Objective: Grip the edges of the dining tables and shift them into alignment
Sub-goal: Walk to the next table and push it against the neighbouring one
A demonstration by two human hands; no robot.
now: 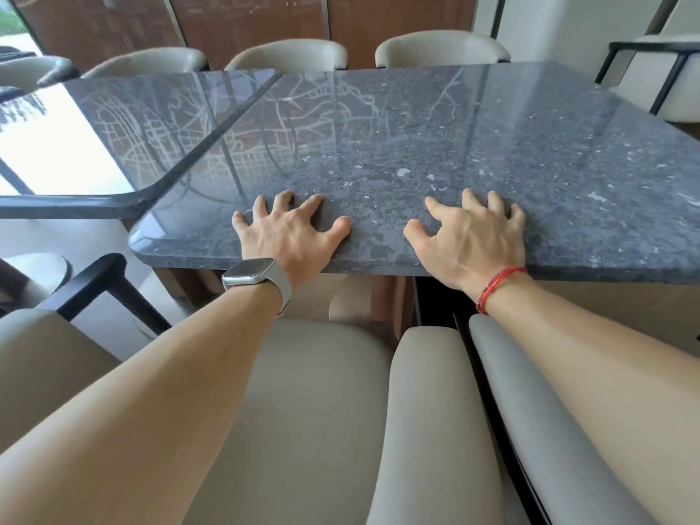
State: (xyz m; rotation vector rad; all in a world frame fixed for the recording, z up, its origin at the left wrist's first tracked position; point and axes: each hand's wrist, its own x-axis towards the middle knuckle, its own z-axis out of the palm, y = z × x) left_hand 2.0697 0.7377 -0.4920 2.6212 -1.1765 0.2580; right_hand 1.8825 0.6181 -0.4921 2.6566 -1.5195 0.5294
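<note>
Head view: the fingers (316, 200) of the left hand (291, 233) are splayed and slightly arched, tips and thumb pressed down on top of the near desk (454, 138), with the palm over its near edge. The right hand (469, 240) does the same just beside it. Neither hand is wrapped round the edge, and both lie released and flat on the surface, holding nothing. A pale watch (248, 272) sits on the left wrist and a red cord (500, 286) on the right.

The near desk is a thick slab with a dark grey speckled stone look, pale veins, a high polish and rounded corners. It lies straight ahead of the person. The left desk (151, 123), of the same finish, meets it along a long seam where the two seem to touch. Their near edges are not level, as the near desk juts closer to the person.

Such a top likely handles as very heavy and fully stiff. The gloss looks slippery, so pressed palms may skid. A surer hold would be on the near edge, fingers above and thumbs beneath, hands set wider apart. Corners could chip if the slabs knock together.

Beige padded chairs (288, 53) with curved backs line the far side, another chair (303, 411) sits below the forearms, and brown panels stand behind
</note>
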